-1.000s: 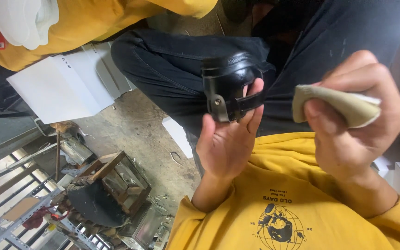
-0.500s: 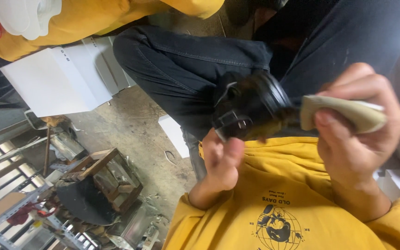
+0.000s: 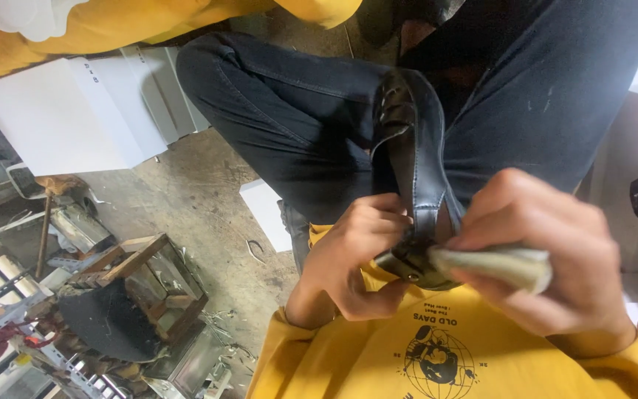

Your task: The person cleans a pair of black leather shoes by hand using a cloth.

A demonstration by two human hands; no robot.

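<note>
While gripped low near its buckled end, black leather shoe (image 3: 415, 177) stood nearly upright over the lap, between the two dark-trousered legs (image 3: 289, 118), sole edge facing the camera. Left hand (image 3: 356, 258) closed around the shoe's lower part, fingers curled against the leather, thumb tucked beneath. Right hand (image 3: 548, 266) closed on a pale folded cloth (image 3: 500, 264), pinched between thumb and fingers, with the cloth's end pressed against the shoe's lower end just beside the left fingers. Below both hands, yellow sweatshirt (image 3: 422, 355) with a dark round print. On the concrete floor (image 3: 186, 214) to the left, well apart from the shoe, white boxes (image 3: 60, 111) stacked along the upper edge, a smaller white box (image 3: 267, 210) near the knee, and a small wooden stand (image 3: 138, 266) with a dark iron last toward the lower left corner. Metal racking (image 3: 1, 325) in that same corner. At the top edge, another person's yellow sleeve (image 3: 149, 18).
</note>
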